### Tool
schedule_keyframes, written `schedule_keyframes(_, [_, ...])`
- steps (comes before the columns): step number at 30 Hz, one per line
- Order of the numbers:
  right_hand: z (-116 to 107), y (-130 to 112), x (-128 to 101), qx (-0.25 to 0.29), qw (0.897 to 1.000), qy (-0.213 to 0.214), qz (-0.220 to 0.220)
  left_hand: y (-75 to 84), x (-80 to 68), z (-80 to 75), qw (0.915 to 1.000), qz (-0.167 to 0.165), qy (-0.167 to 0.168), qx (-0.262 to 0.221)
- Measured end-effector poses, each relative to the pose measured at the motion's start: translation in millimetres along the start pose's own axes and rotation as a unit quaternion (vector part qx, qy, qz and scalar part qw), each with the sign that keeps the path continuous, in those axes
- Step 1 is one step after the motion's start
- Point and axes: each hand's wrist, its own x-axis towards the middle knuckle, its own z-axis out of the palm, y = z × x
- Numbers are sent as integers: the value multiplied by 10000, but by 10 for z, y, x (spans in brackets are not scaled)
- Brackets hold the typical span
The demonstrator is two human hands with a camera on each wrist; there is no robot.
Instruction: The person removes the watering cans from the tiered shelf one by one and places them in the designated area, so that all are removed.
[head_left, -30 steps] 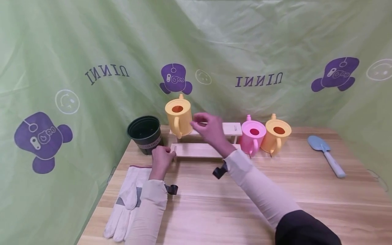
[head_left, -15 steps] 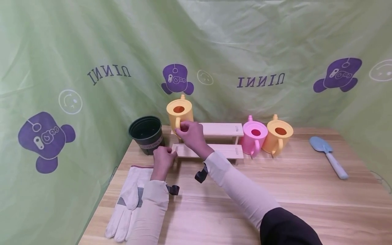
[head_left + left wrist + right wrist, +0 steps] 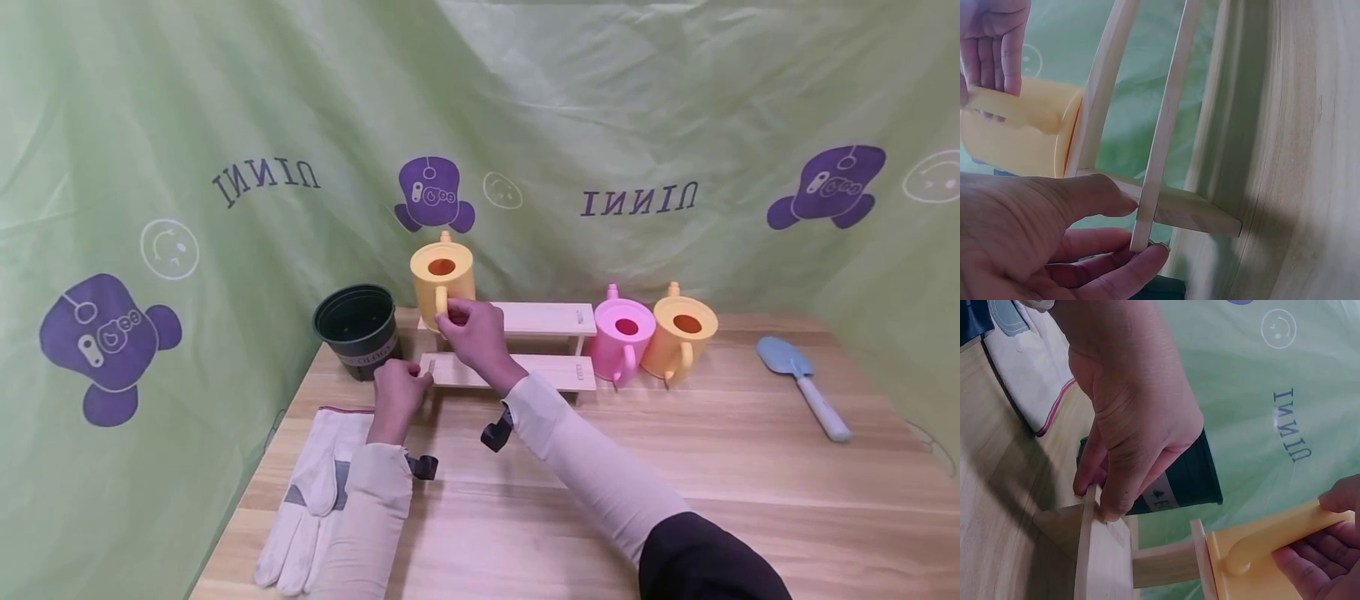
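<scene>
The left hand (image 3: pixel 399 389) pinches the near end of the wooden rack (image 3: pixel 517 371) to steady it on the surface (image 3: pixel 675 467), while the right hand (image 3: pixel 471 333) grasps the handle of the yellow watering can (image 3: pixel 442 279) standing on the rack's upper step

Glove (image 3: pixel 307 500) part-hidden under left sleeve (image 3: pixel 367 517)
</scene>
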Motion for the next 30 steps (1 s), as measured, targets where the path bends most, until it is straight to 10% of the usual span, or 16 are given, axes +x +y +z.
schedule_keyframes(16, [-563,59,-135,211,9995,238,-22,-47,-48,20,9999,-38,-94,-125])
schedule_keyframes(30, [-1552,153,-243,-537,9943,772,496,-42,-6,17,9999,15,-74,-126])
